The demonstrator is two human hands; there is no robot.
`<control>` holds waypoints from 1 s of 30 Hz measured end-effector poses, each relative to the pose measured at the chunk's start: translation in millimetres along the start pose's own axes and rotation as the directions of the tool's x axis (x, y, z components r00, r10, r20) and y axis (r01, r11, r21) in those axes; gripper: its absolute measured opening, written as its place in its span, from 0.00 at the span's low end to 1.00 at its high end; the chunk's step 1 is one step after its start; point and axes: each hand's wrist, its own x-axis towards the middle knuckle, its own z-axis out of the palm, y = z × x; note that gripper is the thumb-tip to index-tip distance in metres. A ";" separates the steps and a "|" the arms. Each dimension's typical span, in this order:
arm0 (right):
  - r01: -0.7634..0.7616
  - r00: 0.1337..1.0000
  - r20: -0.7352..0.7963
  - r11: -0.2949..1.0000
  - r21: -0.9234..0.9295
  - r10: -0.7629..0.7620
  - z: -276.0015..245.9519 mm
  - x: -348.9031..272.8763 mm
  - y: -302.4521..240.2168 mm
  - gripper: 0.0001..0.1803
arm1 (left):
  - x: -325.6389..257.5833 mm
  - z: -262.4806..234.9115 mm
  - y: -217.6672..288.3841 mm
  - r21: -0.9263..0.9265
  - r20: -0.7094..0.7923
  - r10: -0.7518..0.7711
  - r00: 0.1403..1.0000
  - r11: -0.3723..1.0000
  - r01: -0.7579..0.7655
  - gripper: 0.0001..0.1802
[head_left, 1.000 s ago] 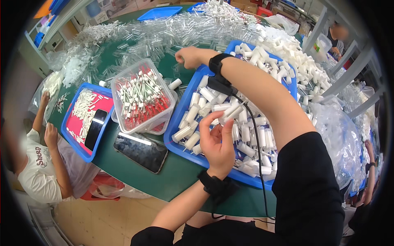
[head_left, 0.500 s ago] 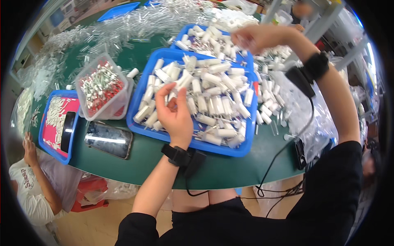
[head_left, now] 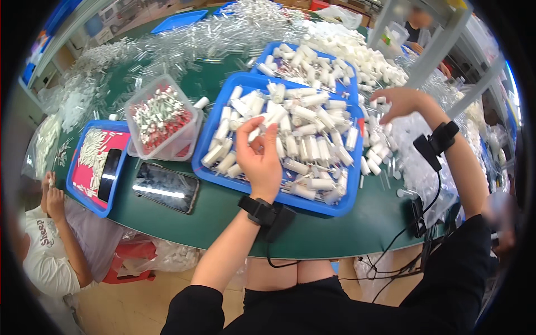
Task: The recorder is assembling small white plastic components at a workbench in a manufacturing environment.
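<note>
Above the large blue tray (head_left: 279,199), my left hand (head_left: 260,164) is closed, with thumb and fingertips on a white cylinder (head_left: 274,116) that points up and away. Its remaining fingers curl into the palm. Many similar white cylinders with clear tube ends and thin pins fill this tray. My right hand (head_left: 403,104) is open, fingers apart and bent downward, above loose white caps (head_left: 375,146) to the right of the tray. No object shows between its fingers. Behind lies a second blue tray (head_left: 350,84) of white pieces, partly overlapped by the large one.
Left of the trays stand a clear plastic tub (head_left: 187,134) of red and white parts, a phone (head_left: 166,188) and a small blue tray (head_left: 89,206). Clear tubes (head_left: 184,47) heap at the back. A cable (head_left: 437,190) hangs from my right wrist. Another person's hands (head_left: 54,198) are at left.
My right hand has moved right and nearer, from over the back tray to the loose caps. The view has shifted; my left hand stays over the large tray with the cylinder.
</note>
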 end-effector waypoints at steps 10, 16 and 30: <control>0.508 0.757 -0.236 0.776 -0.373 -0.609 -105.6 141.3 -284.7 0.34 | 9.8 -42.3 31.6 0.205 -0.097 0.431 0.897 0.891 -0.405 0.13; 0.767 0.395 -0.543 0.591 -0.249 -0.741 -81.6 252.1 -390.5 0.42 | 5.8 -43.6 36.1 0.433 -0.326 0.628 0.707 0.764 -0.479 0.33; 0.785 0.600 -0.240 0.619 -0.007 -0.763 -30.9 286.0 -457.4 0.28 | 7.3 -42.0 41.9 0.512 -0.307 0.609 0.731 0.753 -0.413 0.32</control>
